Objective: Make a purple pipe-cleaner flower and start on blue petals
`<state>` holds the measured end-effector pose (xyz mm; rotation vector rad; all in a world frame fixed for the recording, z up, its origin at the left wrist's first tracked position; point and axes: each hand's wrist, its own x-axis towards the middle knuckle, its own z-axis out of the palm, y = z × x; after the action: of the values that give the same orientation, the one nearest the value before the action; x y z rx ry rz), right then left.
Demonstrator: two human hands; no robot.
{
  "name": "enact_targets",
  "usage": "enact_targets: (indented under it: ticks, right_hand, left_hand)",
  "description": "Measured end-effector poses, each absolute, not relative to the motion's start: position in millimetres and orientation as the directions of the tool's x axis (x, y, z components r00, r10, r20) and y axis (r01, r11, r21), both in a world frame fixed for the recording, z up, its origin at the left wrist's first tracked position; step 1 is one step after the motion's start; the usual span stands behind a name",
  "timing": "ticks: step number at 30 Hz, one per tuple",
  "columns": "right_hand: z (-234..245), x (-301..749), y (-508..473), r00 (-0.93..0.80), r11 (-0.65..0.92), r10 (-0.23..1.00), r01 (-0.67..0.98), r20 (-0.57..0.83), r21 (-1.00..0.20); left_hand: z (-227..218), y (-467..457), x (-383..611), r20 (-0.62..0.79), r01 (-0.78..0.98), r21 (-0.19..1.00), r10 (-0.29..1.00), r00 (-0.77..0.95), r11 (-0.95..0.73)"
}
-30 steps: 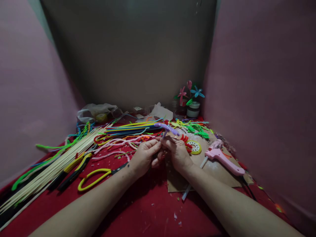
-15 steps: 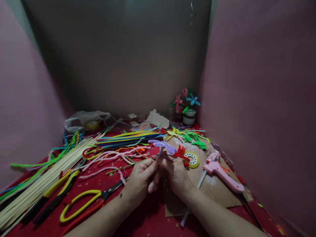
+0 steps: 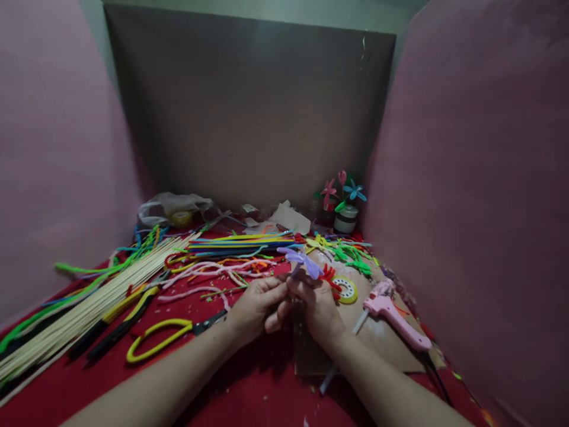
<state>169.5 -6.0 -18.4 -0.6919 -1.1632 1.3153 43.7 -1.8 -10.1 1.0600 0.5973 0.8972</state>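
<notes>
My left hand (image 3: 255, 305) and my right hand (image 3: 316, 303) meet at the middle of the red table, fingers pinched together around the stem of a purple pipe-cleaner flower (image 3: 300, 260). The flower's petals stand just above my fingertips. The stem itself is mostly hidden between my fingers. A red pipe-cleaner piece (image 3: 329, 276) lies right behind my right hand.
A pink glue gun (image 3: 393, 314) lies on a cardboard sheet (image 3: 377, 347) to the right, beside a tape roll (image 3: 347, 289). Yellow-handled scissors (image 3: 166, 335), pliers (image 3: 120, 317), a bundle of bamboo sticks (image 3: 89, 305) and several coloured pipe cleaners (image 3: 235, 243) lie left. Finished flowers in a jar (image 3: 344, 204) stand at the back.
Both hands stay pinched on the purple flower. The view dipped and then rose again, so hands and table shifted slightly in the picture.
</notes>
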Motion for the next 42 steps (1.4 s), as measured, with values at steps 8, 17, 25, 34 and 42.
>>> enact_targets:
  ticks: [8, 17, 25, 34, 42]
  right_hand:
    - [-12.6, 167.9, -4.5, -0.179, 0.213, 0.93, -0.447, 0.32, -0.869]
    - [-17.0, 168.1, 1.5, -0.198, 0.239, 0.913, -0.445, 0.355, -0.863]
    - [-14.4, 169.1, -0.7, -0.15, 0.266, 0.916, -0.464, 0.371, -0.845]
    - [-14.2, 171.4, -1.1, -0.196, 0.208, 0.925, -0.457, 0.326, -0.865]
    - [-9.3, 177.3, -3.1, -0.257, 0.295, 0.862, -0.447, 0.437, -0.845]
  left_hand:
    - [-5.9, 0.0, 37.7, 0.05, -0.289, 0.948, 0.835, 0.548, 0.132]
    - [-9.5, 7.5, 34.0, 0.108, -0.263, 0.963, 0.809, 0.578, 0.06]
    - [-3.7, 2.9, 34.5, 0.102, -0.241, 0.97, 0.823, 0.559, 0.043]
    - [-1.4, 2.1, 33.5, 0.111, -0.301, 0.95, 0.813, 0.571, 0.081]
    - [-0.9, 1.1, 33.5, 0.121, -0.397, 0.898, 0.759, 0.64, 0.192]
